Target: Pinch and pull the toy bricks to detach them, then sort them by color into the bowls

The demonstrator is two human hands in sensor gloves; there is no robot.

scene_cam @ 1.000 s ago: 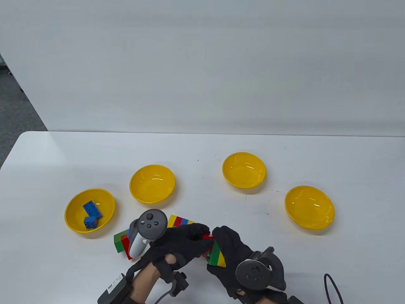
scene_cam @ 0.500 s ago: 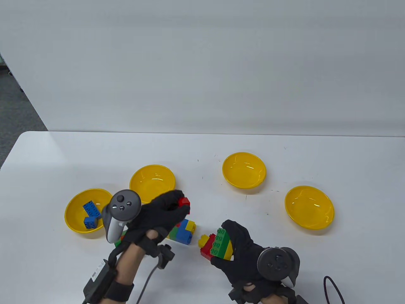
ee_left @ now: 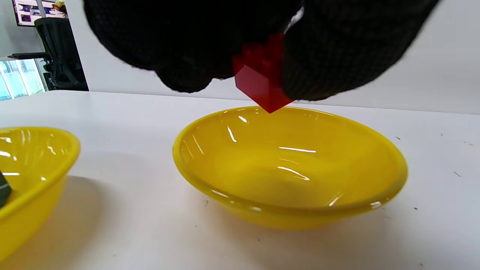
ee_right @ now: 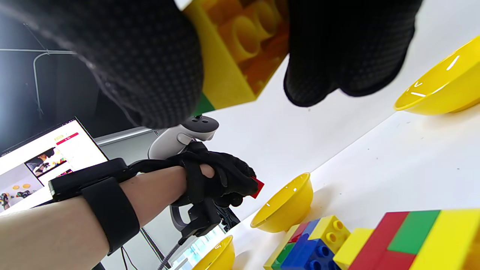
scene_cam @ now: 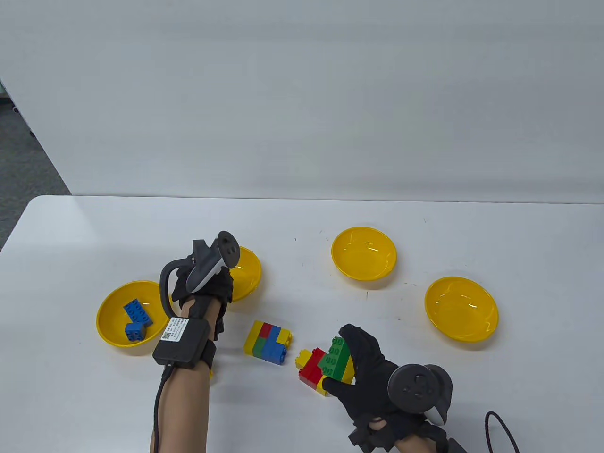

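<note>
The left hand (scene_cam: 203, 283) sits left of centre in the table view, reached out over the second bowl from the left (scene_cam: 250, 269), and the left wrist view shows why: its fingertips pinch a small red brick (ee_left: 262, 80) corner-down just above that bowl's rim, placed so that letting go should drop it inside. The right hand (scene_cam: 373, 377) lies at the lower right of centre, fingers and thumb curled round a stacked clump of red, green and yellow bricks (scene_cam: 328, 365), which it seems to hold low on the table (scene_cam: 302, 217), probably to keep it ready for the next pull. The table spans the lower half of the table view, and four yellow bowls sit across its middle in a shallow arc, one for each colour by my reading. The far-left bowl (scene_cam: 108, 306) holds two blue bricks (scene_cam: 137, 321); the two bowls to the right, one above centre (scene_cam: 363, 233) and one at mid right (scene_cam: 460, 283), hold nothing I can see. Between the hands, just below centre, a second clump of yellow, red, blue and green bricks (scene_cam: 267, 343) lies on the table apart from both hands, waiting its turn. Most of the sorting looks undone.
</note>
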